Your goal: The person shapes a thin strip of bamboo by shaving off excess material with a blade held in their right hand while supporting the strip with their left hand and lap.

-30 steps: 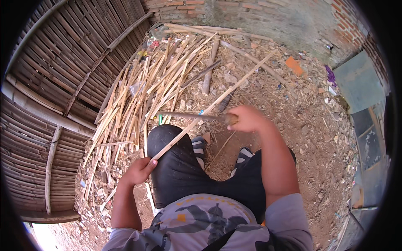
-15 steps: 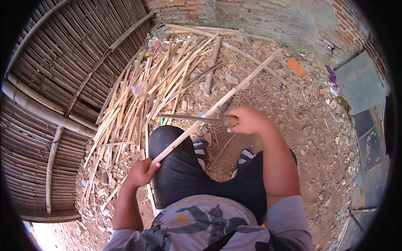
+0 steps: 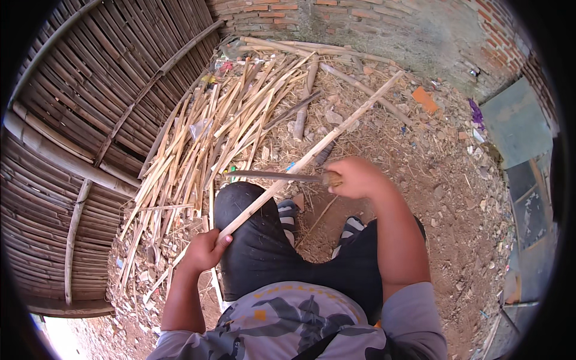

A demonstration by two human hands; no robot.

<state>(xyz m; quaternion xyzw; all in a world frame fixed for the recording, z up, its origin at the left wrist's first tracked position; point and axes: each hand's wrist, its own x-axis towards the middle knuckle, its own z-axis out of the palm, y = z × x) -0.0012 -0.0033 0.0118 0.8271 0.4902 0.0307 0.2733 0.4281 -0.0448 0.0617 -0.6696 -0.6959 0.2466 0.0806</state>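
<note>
My left hand is closed around the near end of a long pale bamboo stick, which slants away to the far right over my left knee. In my right hand is the wooden handle of a large knife. Its long dark blade points left and lies across the middle of the stick, close to my left knee. Whether the edge bites into the stick, I cannot tell.
Many split bamboo strips lie heaped at the left. A bamboo slat wall stands beyond them, and a brick wall at the back. Rubble covers the ground; an orange tile piece and grey sheets are at the right.
The knife and my right hand have shifted very slightly nearer to me. My left hand keeps its grip on the stick, which lies almost as before.
</note>
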